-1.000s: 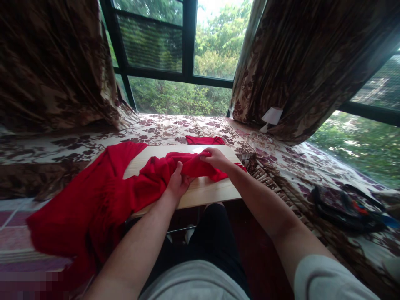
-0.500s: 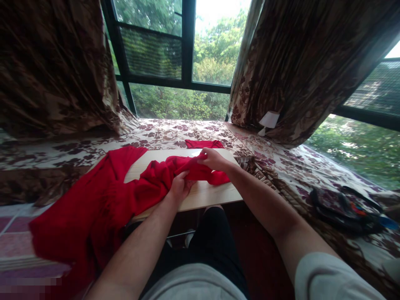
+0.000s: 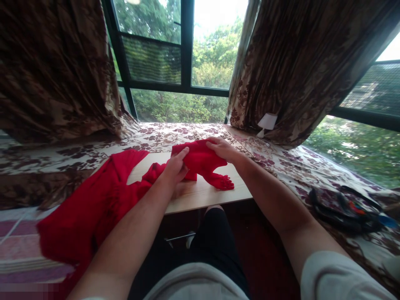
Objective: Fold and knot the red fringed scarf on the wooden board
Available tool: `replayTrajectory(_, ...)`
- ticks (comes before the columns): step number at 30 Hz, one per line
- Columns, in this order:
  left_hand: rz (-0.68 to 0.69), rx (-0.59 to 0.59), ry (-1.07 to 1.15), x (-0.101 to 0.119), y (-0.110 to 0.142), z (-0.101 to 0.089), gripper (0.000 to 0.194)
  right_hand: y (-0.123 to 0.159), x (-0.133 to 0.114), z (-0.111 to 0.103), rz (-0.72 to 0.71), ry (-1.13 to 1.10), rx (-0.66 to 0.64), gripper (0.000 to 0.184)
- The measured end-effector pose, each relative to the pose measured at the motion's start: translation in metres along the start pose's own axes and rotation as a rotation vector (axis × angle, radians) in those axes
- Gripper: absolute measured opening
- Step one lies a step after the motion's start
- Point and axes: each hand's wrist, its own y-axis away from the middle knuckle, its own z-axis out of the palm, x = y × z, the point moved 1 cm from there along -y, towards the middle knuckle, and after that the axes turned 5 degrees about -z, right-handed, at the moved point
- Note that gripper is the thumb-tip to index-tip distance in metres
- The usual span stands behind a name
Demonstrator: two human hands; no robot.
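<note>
1. The left hand has its fingers clamped on the red cloth, thumb on top
2. The right hand pinches its far edge
3. The cloth spans both hands over the tabletop, fringed end drooping

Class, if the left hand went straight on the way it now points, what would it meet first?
The left hand would first push into the raised red cloth it grips. Beyond that, probably the flower-patterned cover, though depth is hard to judge.
</note>
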Motion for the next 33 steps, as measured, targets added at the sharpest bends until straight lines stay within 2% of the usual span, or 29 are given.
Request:
replayTrajectory(3,-0.058,-0.004,0.102,0.003,-0.004,0.001,0.019,0.001,-0.003,0.001,-0.003,0.026,-0.025,0.029)
replayTrajectory(7,-0.055,-0.019,0.069,-0.004,-0.002,-0.003,0.017,-0.002,0.008,0.001,0.133,0.05,0.057,0.034)
replayTrajectory(9,-0.028,-0.058,0.029,-0.01,0.003,-0.006,0.029,-0.003,0.017,0.002,0.17,-0.077,0.094,0.033)
replayTrajectory(12,-0.036,-0.097,-0.027,-0.017,0.007,-0.008,0.051,-0.005,0.027,0.003,0.128,-0.299,0.107,0.026)
replayTrajectory(15,-0.058,-0.037,-0.066,-0.02,0.004,-0.009,0.043,-0.003,0.032,0.003,0.06,-0.431,0.113,0.018)
replayTrajectory(17,-0.07,0.024,-0.052,-0.019,0.0,-0.009,0.032,0.001,0.035,0.003,0.037,-0.471,0.086,0.025)
replayTrajectory(20,-0.109,0.066,0.039,-0.015,-0.004,-0.007,0.023,0.009,0.039,0.007,0.07,-0.409,0.002,0.033)
replayTrajectory(23,-0.126,0.023,0.103,-0.012,-0.004,-0.005,0.025,0.015,0.044,0.012,0.122,-0.315,-0.032,0.039)
replayTrajectory(25,-0.119,-0.016,0.11,-0.011,-0.002,-0.004,0.028,0.017,0.047,0.014,0.105,-0.33,0.01,0.045)
replayTrajectory(29,-0.064,-0.055,0.137,-0.006,0.002,0.001,0.035,0.018,0.049,0.012,-0.033,-0.38,0.227,0.05)
replayTrajectory(30,-0.057,-0.07,0.145,-0.005,0.003,0.002,0.036,0.019,0.049,0.012,-0.054,-0.374,0.229,0.049)
replayTrajectory(31,-0.059,-0.085,0.151,-0.004,0.005,0.004,0.036,0.021,0.049,0.012,-0.061,-0.361,0.194,0.047)
replayTrajectory(33,-0.072,-0.109,0.158,-0.002,0.008,0.009,0.035,0.024,0.049,0.012,-0.042,-0.323,0.04,0.044)
